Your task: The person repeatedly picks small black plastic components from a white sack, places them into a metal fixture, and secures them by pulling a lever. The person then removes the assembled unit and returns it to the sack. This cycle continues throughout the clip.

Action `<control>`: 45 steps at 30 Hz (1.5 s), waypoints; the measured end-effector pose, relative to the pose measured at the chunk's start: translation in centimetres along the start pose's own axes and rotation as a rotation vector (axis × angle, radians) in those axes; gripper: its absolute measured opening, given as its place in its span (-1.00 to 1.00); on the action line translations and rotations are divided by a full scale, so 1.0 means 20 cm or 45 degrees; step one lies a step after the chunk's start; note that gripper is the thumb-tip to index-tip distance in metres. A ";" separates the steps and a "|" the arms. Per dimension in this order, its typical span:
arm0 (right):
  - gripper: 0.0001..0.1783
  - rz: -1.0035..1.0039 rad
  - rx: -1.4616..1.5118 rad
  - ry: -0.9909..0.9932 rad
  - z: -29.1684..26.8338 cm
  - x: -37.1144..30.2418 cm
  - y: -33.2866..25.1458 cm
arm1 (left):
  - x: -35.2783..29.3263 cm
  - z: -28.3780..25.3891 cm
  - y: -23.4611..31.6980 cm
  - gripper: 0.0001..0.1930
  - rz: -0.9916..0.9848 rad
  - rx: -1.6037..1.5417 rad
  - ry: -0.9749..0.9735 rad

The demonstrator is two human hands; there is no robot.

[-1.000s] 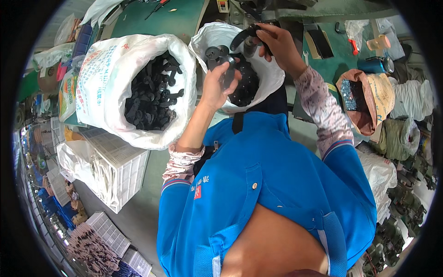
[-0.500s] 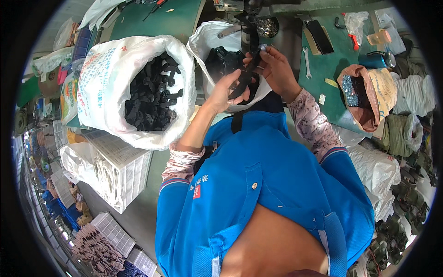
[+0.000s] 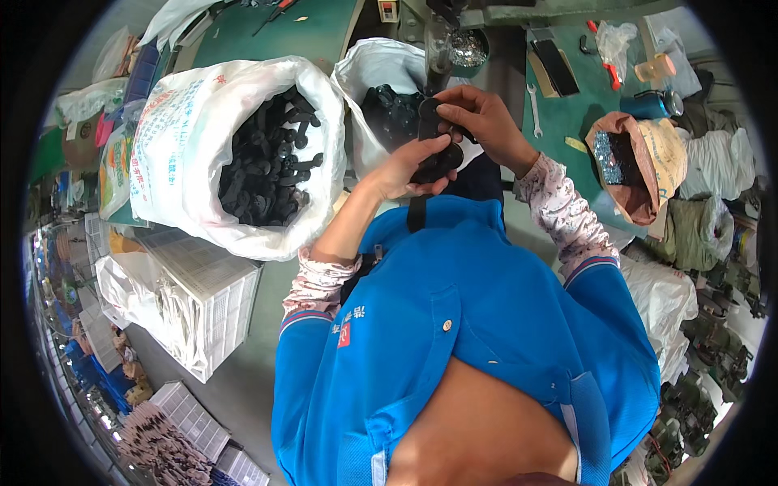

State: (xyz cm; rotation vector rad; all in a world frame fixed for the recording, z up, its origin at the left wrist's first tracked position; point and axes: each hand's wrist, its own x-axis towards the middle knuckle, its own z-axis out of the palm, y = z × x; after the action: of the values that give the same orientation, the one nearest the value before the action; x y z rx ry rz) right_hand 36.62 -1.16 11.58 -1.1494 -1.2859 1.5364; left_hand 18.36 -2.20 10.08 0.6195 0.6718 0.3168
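Observation:
My left hand (image 3: 395,172) is closed round several black round-ended pieces (image 3: 438,162), its thumb on top. My right hand (image 3: 493,128) reaches over from the right, its fingertips pinching a black flat piece with a round end (image 3: 428,118) just above the left hand. Both hands are close together in front of my body, near a machine's dark post (image 3: 438,57). Beyond them stands an open white bag (image 3: 369,63) with glossy black pieces (image 3: 392,109) inside. At my left is a big white woven sack (image 3: 182,162) full of similar black round-ended pieces (image 3: 267,166).
A bowl of small metal bits (image 3: 468,50) sits behind the post. On the green table at right are a wrench (image 3: 535,109), a phone (image 3: 556,66), a blue bottle (image 3: 644,105) and a brown bag of shiny small parts (image 3: 628,121). A white crate (image 3: 231,312) stands lower left.
My hands have drawn back from the machine post toward my body. The right hand has come lower, and the black piece is now apart from the post. The view has shifted slightly.

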 end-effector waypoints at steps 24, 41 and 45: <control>-0.64 0.142 0.148 0.126 0.03 0.02 0.15 | 0.03 -0.13 0.06 -0.35 0.450 0.276 0.199; -0.73 0.209 0.649 0.542 -0.01 -0.20 0.34 | -0.18 -1.06 0.34 -0.48 0.361 2.030 1.680; -0.73 0.247 0.687 0.624 0.01 -0.25 0.36 | -0.11 -1.28 0.43 -0.39 -0.076 2.339 1.228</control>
State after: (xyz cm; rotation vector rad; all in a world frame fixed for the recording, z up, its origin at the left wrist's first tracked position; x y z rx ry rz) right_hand 37.49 -7.12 5.18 -1.2032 -0.4087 1.4836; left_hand -0.82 14.41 0.79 2.2418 1.9006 -0.2119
